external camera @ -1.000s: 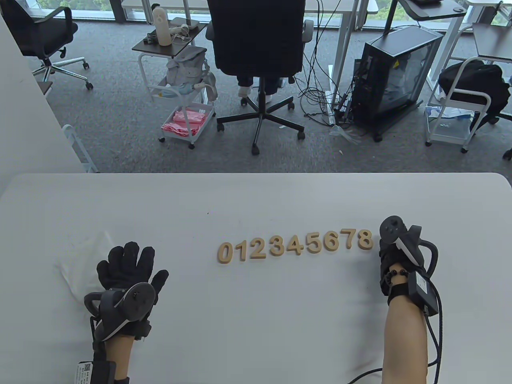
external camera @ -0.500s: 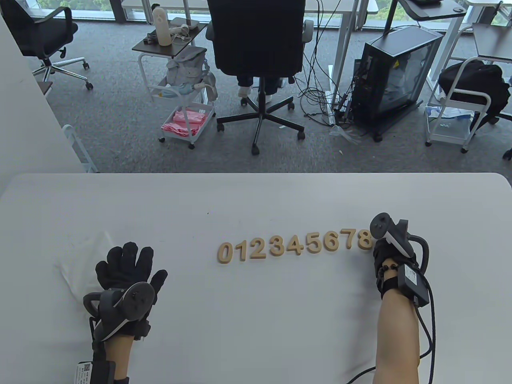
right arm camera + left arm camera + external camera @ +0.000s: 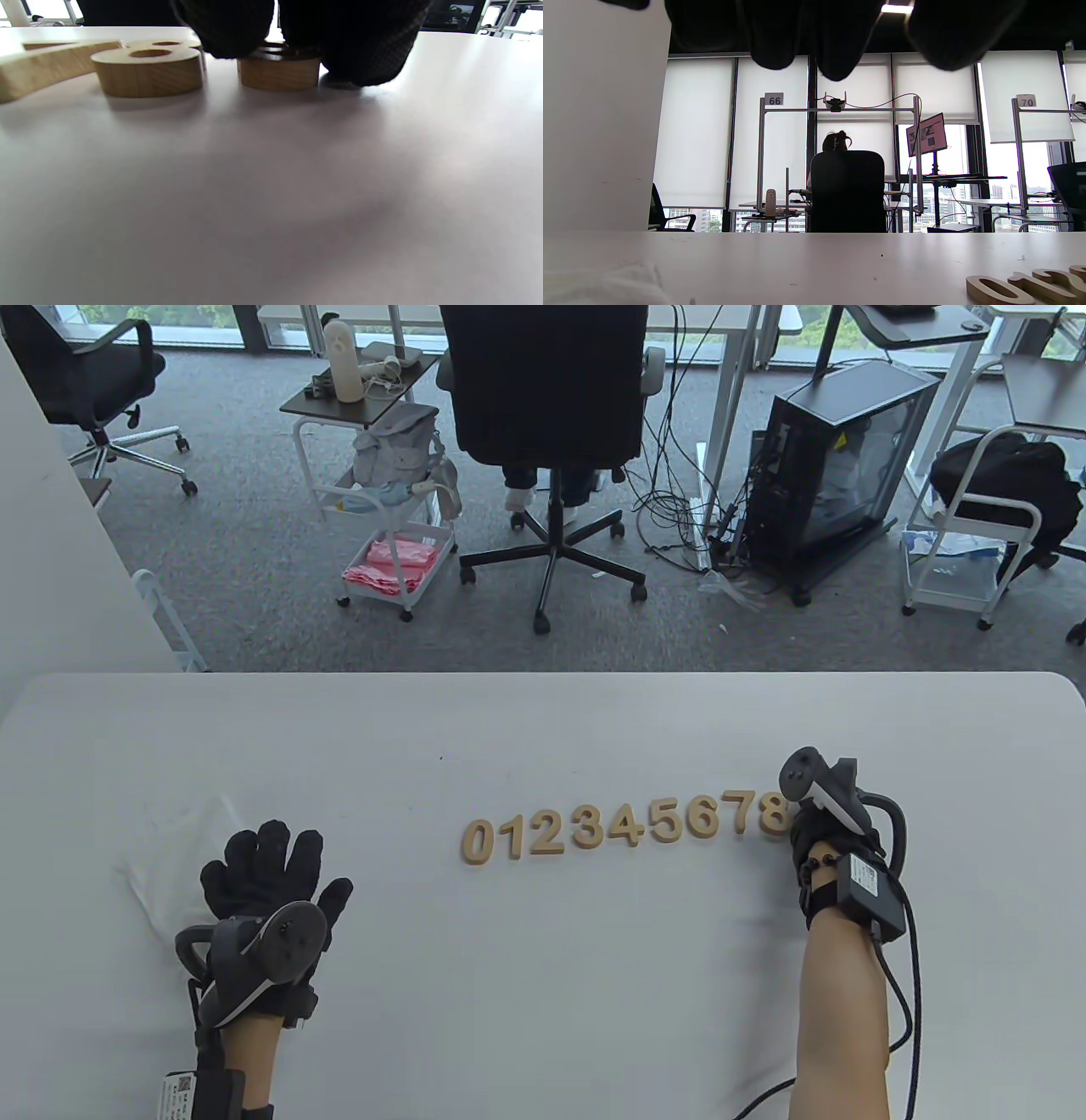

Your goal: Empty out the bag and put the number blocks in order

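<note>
Spanning the lower half of the table view, the white table (image 3: 543,984) carried every task item. The row of wooden blocks (image 3: 628,824) lay flat near the table's centre, reading 0 to 8 from left to right. The clear bag (image 3: 170,857) lay flat and crumpled near the table's left edge, well apart from the row. The left hand (image 3: 263,882) rested palm down on the bag's right part, fingers spread apart and gripping nothing; in the left wrist view the 0 block (image 3: 997,290) lay at lower right. The right hand (image 3: 827,848) stood at the row's right end, just beside the 8 block (image 3: 772,814). In the right wrist view its fingers (image 3: 365,51) pressed together on one more block (image 3: 278,73), which sat flat on the table just right of the 8. That block's digit was hidden by the fingers.
</note>
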`<state>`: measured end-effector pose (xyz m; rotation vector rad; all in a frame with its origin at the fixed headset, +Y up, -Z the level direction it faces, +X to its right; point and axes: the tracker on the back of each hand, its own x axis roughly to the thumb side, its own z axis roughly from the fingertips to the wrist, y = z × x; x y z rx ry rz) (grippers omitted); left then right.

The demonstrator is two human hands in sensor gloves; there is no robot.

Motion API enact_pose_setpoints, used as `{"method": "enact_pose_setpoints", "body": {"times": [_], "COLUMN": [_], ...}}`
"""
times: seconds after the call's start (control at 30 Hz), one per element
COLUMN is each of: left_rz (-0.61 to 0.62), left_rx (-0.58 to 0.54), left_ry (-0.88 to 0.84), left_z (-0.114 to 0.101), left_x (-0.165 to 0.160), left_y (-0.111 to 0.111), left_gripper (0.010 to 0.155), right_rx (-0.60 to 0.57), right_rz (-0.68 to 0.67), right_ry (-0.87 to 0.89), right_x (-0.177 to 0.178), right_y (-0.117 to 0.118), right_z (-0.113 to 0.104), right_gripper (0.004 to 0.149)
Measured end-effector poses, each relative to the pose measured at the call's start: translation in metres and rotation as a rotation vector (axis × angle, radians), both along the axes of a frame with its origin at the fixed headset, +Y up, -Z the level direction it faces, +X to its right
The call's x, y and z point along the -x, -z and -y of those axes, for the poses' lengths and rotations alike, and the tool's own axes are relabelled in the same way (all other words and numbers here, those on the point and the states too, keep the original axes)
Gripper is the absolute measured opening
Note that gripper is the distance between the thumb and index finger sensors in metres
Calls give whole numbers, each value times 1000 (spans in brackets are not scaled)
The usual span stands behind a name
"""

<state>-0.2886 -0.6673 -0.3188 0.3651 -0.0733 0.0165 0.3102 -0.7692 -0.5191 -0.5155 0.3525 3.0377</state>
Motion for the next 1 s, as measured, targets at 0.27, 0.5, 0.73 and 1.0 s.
{"method": "enact_pose_setpoints", "body": {"times": [0.27, 0.5, 0.73, 1.0], "left_rz": [14, 65, 115, 164], "left_rx": [26, 98, 254, 416], "left_ry": [6, 15, 28, 76], "left_z": [3, 9, 21, 34], "left_x": [-4, -18, -34, -51], "left_y": [2, 4, 9, 14], "left_gripper": [68, 72, 81, 91], "right_rx": [-71, -164, -229, -300], "right_rz": [48, 9, -100, -274], "right_ry": [98, 150, 154, 71], "right_x": [-13, -10, 17, 75], "right_y": [-9, -40, -97, -155], "right_z": [-10, -29, -41, -53], "right_gripper": [60, 64, 64, 63]}}
